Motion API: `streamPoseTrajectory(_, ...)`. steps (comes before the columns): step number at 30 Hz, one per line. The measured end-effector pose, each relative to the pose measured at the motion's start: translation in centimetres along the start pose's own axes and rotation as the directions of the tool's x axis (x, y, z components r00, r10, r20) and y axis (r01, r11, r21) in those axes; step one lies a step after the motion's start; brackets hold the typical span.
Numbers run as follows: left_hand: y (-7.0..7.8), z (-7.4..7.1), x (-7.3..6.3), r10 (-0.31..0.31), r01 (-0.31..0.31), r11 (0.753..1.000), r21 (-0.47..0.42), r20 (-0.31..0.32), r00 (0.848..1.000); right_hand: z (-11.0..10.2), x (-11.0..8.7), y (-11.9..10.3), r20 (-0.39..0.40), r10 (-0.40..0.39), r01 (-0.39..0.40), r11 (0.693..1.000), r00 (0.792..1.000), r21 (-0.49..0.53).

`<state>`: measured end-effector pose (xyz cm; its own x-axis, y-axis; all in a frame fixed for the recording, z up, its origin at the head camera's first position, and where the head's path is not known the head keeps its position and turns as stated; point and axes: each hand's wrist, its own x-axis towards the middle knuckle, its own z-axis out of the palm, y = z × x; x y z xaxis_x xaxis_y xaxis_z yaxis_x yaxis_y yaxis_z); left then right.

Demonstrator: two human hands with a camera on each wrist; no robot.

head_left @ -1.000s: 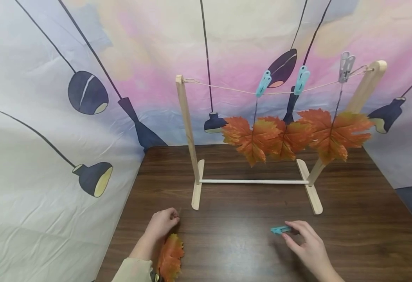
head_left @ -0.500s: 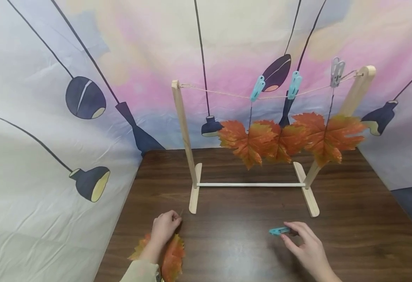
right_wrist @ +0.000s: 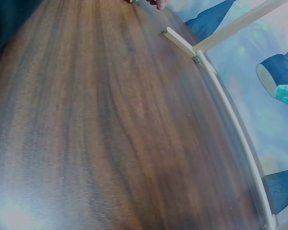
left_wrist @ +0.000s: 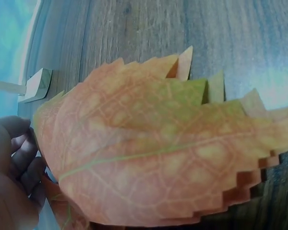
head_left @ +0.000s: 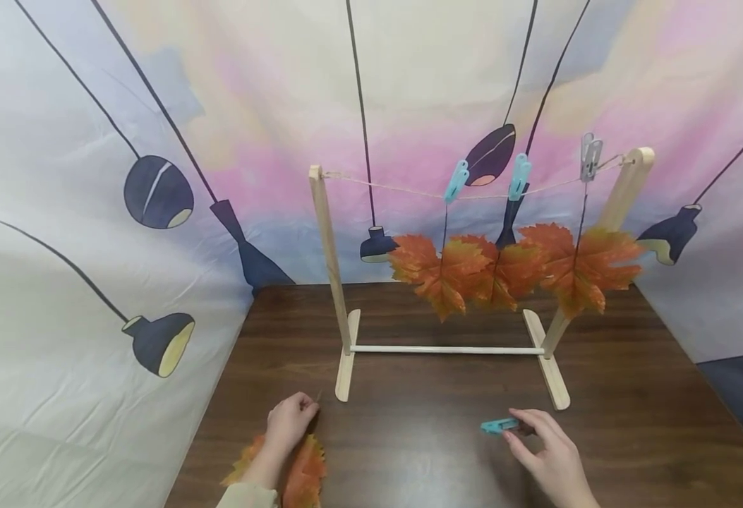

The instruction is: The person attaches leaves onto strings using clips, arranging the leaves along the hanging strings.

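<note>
At the table's front left, my left hand (head_left: 288, 425) pinches the thin stem of an orange artificial maple leaf (head_left: 305, 474). The leaf lies under and beside the wrist, and it fills much of the left wrist view, with its green-yellow edge and the curled fingers of the hand (left_wrist: 13, 167) at left. On the right, my right hand (head_left: 550, 451) holds a teal clothespin (head_left: 499, 425) between thumb and fingers, just above the table. Beyond both hands, several maple leaves (head_left: 442, 271) hang in a row from a string, under two teal clothespins (head_left: 456, 181) and a grey one (head_left: 590, 156).
A wooden rack with a left post (head_left: 331, 261), a right post (head_left: 625, 190) and a white bottom bar (head_left: 447, 350) stands on the brown table (head_left: 409, 458). The string (head_left: 390, 187) spans the posts. A painted cloth backdrop (head_left: 269, 92) hangs behind and to the left.
The head view has tilted up, so rack and leaves sit lower in it. The left hand has shifted slightly, showing more of the leaf on its left side. The right hand keeps holding the clothespin.
</note>
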<state>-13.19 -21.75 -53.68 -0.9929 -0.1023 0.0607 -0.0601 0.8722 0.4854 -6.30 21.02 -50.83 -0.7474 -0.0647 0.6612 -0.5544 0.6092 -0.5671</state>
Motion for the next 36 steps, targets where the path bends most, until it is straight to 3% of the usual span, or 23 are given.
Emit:
streamPoseTrajectory(10,-0.3,-0.4,-0.6,-0.037,0.038,0.999,-0.020,0.043,0.998,-0.2,0.1,-0.3,-0.023,-0.010,0.011,1.000,1.000,0.010)
streamPoseTrajectory(19,-0.5,-1.0,-1.0,-0.059,0.058,0.997,-0.059,0.000,0.998,0.1,0.5,-0.6,-0.095,-0.056,0.060,0.997,0.994,0.046)
streamPoseTrajectory(25,-0.3,-1.8,-1.3,-0.060,0.061,0.995,-0.082,0.008,0.998,-0.3,1.1,-0.6,-0.064,-0.067,0.071,0.996,0.996,0.054)
streamPoseTrajectory(30,0.3,-2.4,-0.5,-0.061,0.059,0.991,-0.118,-0.011,0.998,-0.9,2.9,-0.5,-0.021,-0.061,0.061,0.998,0.998,0.034)
streamPoseTrajectory(36,1.0,-2.7,0.7,-0.064,0.057,0.989,-0.136,-0.041,0.997,-1.2,5.1,-0.6,-0.023,-0.038,0.039,0.999,0.999,0.016)
